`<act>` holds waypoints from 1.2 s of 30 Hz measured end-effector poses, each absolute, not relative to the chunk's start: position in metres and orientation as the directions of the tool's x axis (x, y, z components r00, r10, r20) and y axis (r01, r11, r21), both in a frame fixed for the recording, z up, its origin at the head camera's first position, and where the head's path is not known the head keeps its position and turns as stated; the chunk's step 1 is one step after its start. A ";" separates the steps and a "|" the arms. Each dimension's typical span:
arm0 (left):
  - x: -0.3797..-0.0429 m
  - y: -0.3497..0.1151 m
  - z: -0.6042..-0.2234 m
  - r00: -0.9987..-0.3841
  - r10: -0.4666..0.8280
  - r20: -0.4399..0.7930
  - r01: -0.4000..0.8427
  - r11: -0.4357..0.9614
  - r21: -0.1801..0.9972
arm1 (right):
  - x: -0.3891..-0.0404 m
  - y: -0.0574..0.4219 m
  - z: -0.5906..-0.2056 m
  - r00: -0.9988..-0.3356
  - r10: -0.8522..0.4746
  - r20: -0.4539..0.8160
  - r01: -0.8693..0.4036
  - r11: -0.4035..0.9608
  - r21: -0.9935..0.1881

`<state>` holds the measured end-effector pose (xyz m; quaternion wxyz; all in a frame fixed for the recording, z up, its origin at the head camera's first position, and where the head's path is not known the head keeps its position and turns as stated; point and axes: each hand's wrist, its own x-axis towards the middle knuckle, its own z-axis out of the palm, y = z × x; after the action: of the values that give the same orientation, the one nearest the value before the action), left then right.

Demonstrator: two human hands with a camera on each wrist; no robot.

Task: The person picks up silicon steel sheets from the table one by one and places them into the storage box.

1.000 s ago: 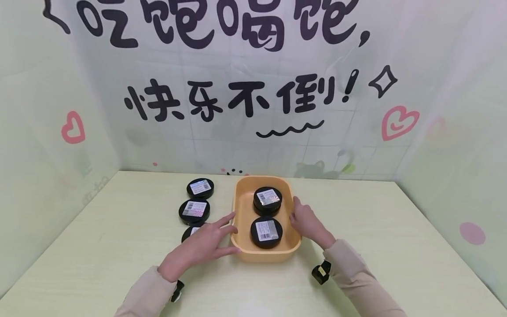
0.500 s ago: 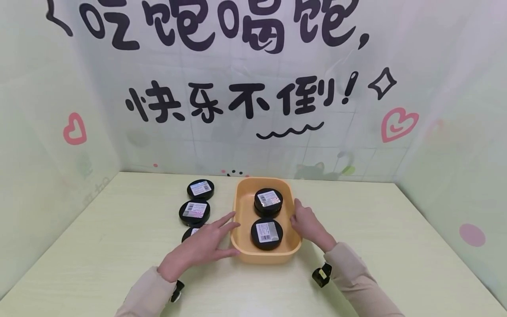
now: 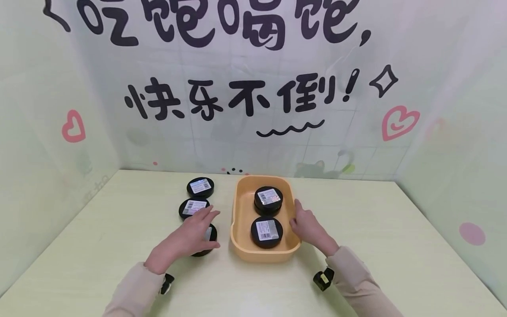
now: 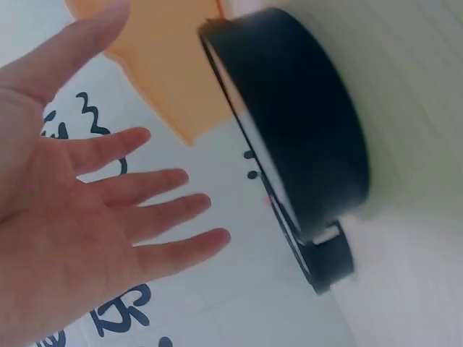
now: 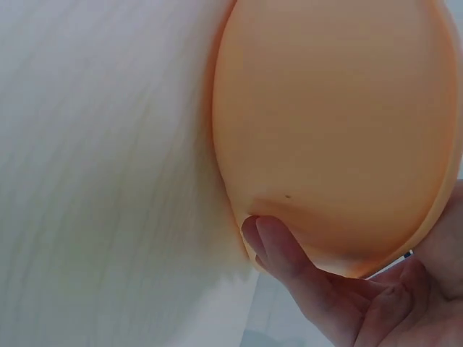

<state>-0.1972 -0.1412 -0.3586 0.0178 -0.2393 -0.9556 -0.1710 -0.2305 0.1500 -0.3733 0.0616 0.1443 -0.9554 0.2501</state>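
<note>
My left hand [image 3: 185, 236] hovers fingers spread over the nearest of three flat round black containers [image 3: 213, 232] with white labels, left of the bin. In the left wrist view, a black container [image 4: 304, 123] stands apart from the extended fingers. The middle container [image 3: 190, 208] is partly behind my fingertips; the far one [image 3: 200, 187] is fully visible. My right hand [image 3: 310, 226] holds the right side of an orange plastic bin [image 3: 265, 256]; in the right wrist view, its fingers [image 5: 286, 249] press the outer wall. Inside the bin are a stack of black containers [image 3: 268, 200] and another [image 3: 266, 232] nearer me.
The pale wooden table [image 3: 376, 264] extends on both sides of the bin. A printed backdrop [image 3: 237, 149] with black lettering rises along its back edge, with side panels [image 3: 455, 176] left and right.
My left hand has left the bin's left rim and moved left over the nearest black container. The right hand stays on the bin, which has not visibly moved.
</note>
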 end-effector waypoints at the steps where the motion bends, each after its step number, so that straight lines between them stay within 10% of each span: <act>1: -0.198 -0.143 -0.359 -0.890 0.442 0.110 0.453 0.833 0.318 | -0.230 0.150 -0.373 -0.951 -0.243 0.190 -0.304 0.835 -0.458; 36: -0.195 -0.154 -0.374 -0.936 0.350 0.031 0.343 0.892 0.293 | -0.231 0.148 -0.376 -0.969 -0.202 0.142 -0.245 0.852 -0.463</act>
<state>-0.1948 -0.1540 -0.3736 -0.0111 -0.1783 -0.9726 -0.1486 -0.2307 0.1482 -0.3761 0.0442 0.1162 -0.9612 0.2464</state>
